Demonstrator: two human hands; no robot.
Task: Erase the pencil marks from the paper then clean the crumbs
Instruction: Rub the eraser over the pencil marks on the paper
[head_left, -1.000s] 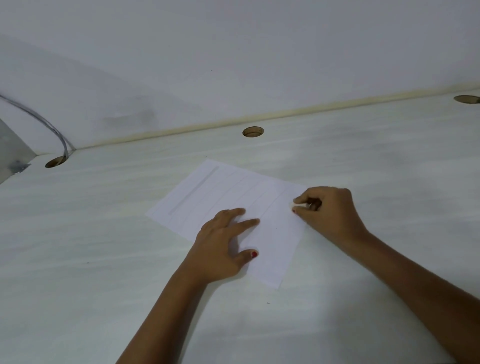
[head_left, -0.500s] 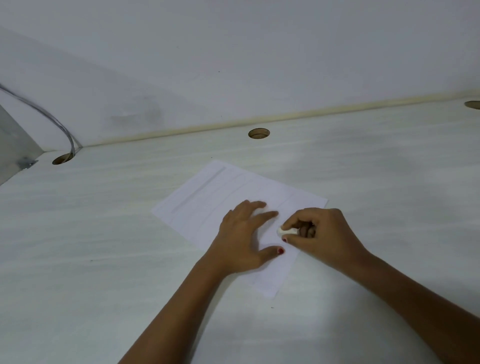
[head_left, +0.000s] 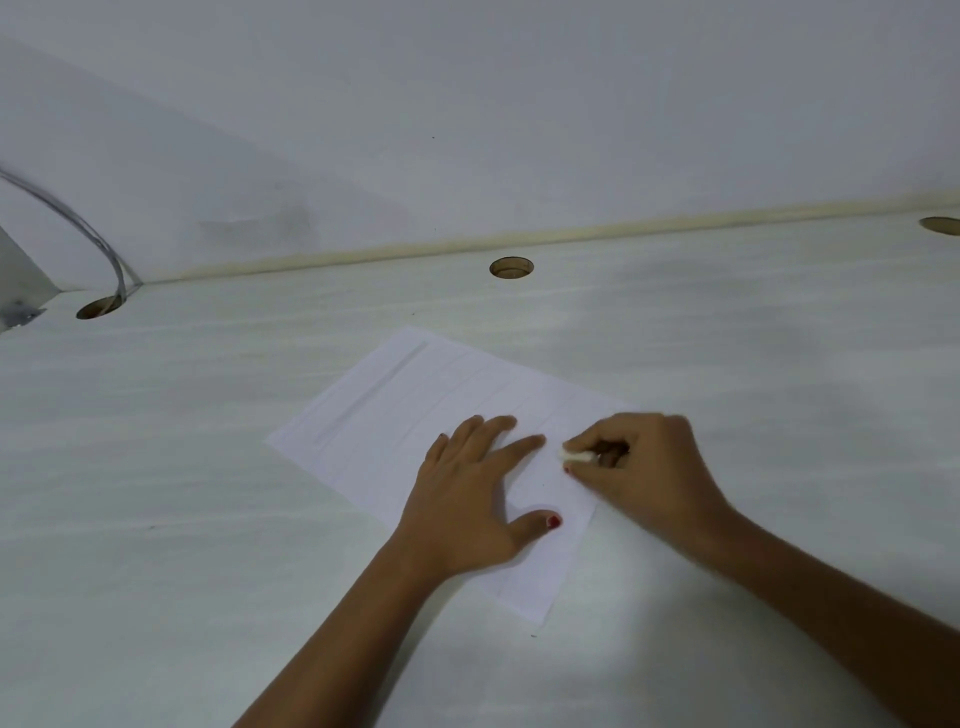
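We saw a white wall (head_left: 467, 104) at the back. Below it lay a big pale worktop (head_left: 156, 519) that filled most of the view. A white paper (head_left: 405, 415) lay flat on the worktop, turned a bit so one corner pointed away from us. Faint straight lines ran across it.

The left hand (head_left: 467, 499) lay flat on the near half of the paper. Its fingers were straight and spread, with the thumb out to the side. It pressed the paper down and held nothing. The right hand (head_left: 644, 478) was just beside it, over the right edge of the paper, with its fingers curled in a pinch.

A gray cable (head_left: 88, 234) bent down along the wall to the left hole (head_left: 98, 307) in the worktop. The middle hole (head_left: 511, 267) sat near the wall, and the right hole (head_left: 940, 225) sat at the far edge.

Smallest was the white eraser (head_left: 574, 455). The right hand pinched it between thumb and first finger. Its tip poked out to the left, low over the paper and near the left hand's first finger, but apart from it. It was too blurry for us to tell if the tip touched the paper.
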